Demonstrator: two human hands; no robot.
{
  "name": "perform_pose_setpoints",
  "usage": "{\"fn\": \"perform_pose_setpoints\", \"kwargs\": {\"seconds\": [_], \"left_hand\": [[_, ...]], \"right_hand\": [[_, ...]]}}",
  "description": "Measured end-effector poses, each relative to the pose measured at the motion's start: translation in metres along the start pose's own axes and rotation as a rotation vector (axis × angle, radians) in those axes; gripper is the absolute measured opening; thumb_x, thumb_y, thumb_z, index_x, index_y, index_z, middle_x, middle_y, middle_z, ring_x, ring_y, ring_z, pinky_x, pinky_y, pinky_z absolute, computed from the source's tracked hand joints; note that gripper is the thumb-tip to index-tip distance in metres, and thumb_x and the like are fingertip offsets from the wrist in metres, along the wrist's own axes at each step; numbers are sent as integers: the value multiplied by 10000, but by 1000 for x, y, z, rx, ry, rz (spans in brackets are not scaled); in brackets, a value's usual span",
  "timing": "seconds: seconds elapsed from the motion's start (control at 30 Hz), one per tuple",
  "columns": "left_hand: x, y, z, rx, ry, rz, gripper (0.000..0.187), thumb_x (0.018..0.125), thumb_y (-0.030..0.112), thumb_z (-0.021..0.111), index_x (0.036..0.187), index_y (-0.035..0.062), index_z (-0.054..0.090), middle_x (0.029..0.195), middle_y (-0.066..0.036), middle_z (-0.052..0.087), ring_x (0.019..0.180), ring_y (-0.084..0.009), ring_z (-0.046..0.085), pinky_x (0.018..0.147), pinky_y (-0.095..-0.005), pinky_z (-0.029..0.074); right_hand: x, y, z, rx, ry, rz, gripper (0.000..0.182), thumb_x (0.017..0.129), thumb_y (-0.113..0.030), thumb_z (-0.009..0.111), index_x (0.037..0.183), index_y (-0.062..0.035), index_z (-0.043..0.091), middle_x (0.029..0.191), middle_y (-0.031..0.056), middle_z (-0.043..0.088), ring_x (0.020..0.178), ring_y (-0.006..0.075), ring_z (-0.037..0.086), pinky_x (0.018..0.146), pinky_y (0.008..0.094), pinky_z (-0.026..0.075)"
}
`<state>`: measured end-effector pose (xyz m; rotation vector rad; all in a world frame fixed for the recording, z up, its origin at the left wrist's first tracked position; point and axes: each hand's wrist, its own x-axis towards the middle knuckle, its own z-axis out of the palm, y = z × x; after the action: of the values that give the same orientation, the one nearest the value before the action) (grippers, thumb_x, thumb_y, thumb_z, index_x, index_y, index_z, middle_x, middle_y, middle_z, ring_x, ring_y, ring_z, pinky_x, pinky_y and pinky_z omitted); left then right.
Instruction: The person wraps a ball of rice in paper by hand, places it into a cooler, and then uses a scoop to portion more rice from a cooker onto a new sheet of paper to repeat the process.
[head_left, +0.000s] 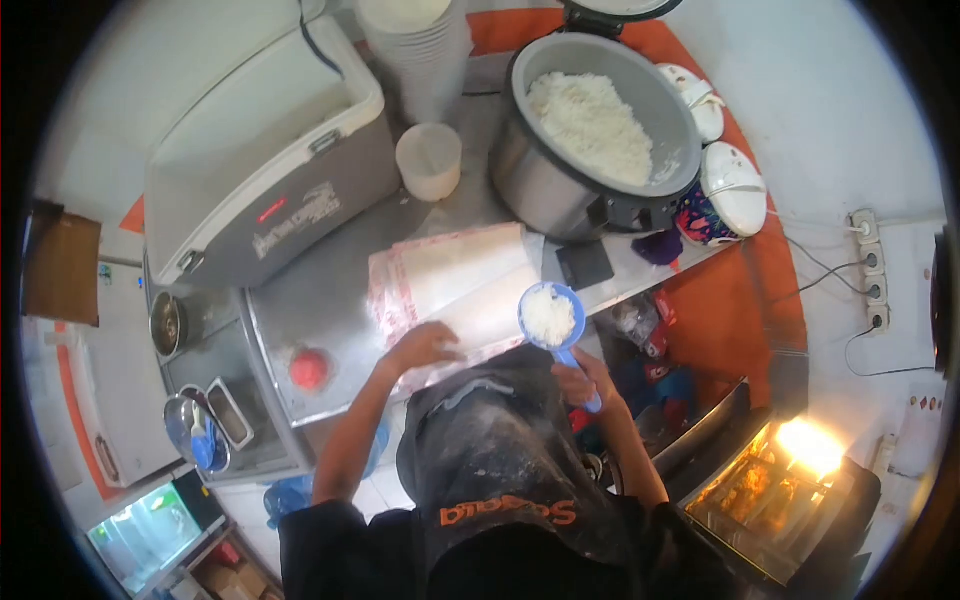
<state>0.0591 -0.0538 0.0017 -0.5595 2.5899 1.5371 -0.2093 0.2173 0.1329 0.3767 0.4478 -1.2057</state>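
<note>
My right hand (586,382) is closed round the handle of a blue scoop (563,352), which is filled with white rice (549,316). The scoop is over the right edge of a stack of wrapping paper (455,275), white sheets with red print along the left side. Above the near left part of that stack is my left hand (425,346), its fingers stretched out and holding nothing. Beyond the paper stands a large rice cooker (548,178) with its lid up and a big mound of rice inside.
A grey cooler box (300,205) stands open at the back left, beside a white tub (429,162) and stacked white containers (420,60). A dark flat object (585,265) and a red round item (309,370) lie on the metal table (300,310). At right glows a lit food display (780,490).
</note>
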Motion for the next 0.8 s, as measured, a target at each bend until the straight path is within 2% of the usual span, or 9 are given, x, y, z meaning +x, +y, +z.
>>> {"fn": "perform_pose_setpoints", "kwargs": {"seconds": [0.2, 0.33, 0.4, 0.43, 0.5, 0.53, 0.6, 0.7, 0.8], "left_hand": [[3, 54, -11, -210, 291, -175, 311, 879, 295, 810, 1112, 95, 757, 1162, -83, 723, 1027, -235, 681, 870, -361, 537], [25, 83, -8, -374, 522, -255, 259, 906, 233, 778, 1115, 82, 750, 1119, -63, 730, 936, -176, 680, 794, -329, 523], [41, 97, -1, -344, 573, -219, 210, 928, 146, 750, 1123, 70, 750, 1100, -54, 728, 930, -157, 688, 774, -297, 533], [51, 107, 0, -352, 575, -218, 213, 929, 143, 748, 1128, 65, 750, 1102, -56, 728, 934, -159, 688, 780, -298, 534], [72, 125, 3, -361, 590, -230, 217, 930, 139, 747, 1133, 60, 750, 1103, -58, 727, 938, -160, 689, 786, -300, 535], [82, 132, 6, -386, 616, -231, 220, 932, 139, 745, 1136, 56, 749, 1106, -63, 727, 943, -164, 689, 792, -303, 536], [97, 147, 15, -414, 641, -249, 224, 934, 139, 742, 1140, 52, 748, 1109, -67, 727, 948, -168, 689, 798, -305, 537], [116, 169, 16, -455, 721, -313, 209, 949, 139, 725, 1133, 44, 749, 1146, -83, 727, 1001, -173, 688, 801, -308, 537], [129, 186, 21, -522, 823, -359, 251, 915, 103, 736, 1157, 40, 730, 1169, -97, 725, 995, -212, 693, 834, -329, 538]], "right_hand": [[-50, -107, 96, 5, -548, 166, 448, 1111, -454, 399, 878, -86, 500, 620, -33, 418, 347, 35, 360, 305, 211, 314], [-61, -228, 184, -373, 135, -371, 369, 1096, -448, 459, 961, -107, 493, 668, -7, 449, 415, 57, 419, 329, 227, 327], [-33, -279, 207, -675, 322, -540, 352, 1098, -423, 472, 1257, -112, 521, 703, -15, 458, 463, 59, 432, 375, 233, 358], [-16, -302, 213, -690, 310, -526, 352, 1098, -423, 472, 1257, -112, 521, 703, -15, 458, 463, 59, 432, 375, 233, 358], [26, -346, 205, -1307, 469, -664, 514, 1096, -366, 480, 1556, -170, 359, 677, 71, 554, 481, 201, 553, 437, 365, 465], [53, -369, 189, -1314, 455, -650, 514, 1096, -366, 480, 1556, -170, 359, 677, 71, 554, 481, 201, 553, 437, 365, 465], [98, -398, 159, -2534, 198, -892, 621, 1092, -329, 472, 1642, -196, 216, 820, 269, 675, 592, 405, 642, 566, 543, 485], [118, -406, 181, -2549, 348, -790, 621, 1067, -244, 488, 1625, -150, 235, 775, 327, 660, 697, 518, 648, 664, 601, 502], [111, -420, 218, -2536, 507, -796, 623, 1066, -236, 485, 1622, -112, 233, 801, 307, 681, 676, 499, 654, 658, 600, 506]]}}
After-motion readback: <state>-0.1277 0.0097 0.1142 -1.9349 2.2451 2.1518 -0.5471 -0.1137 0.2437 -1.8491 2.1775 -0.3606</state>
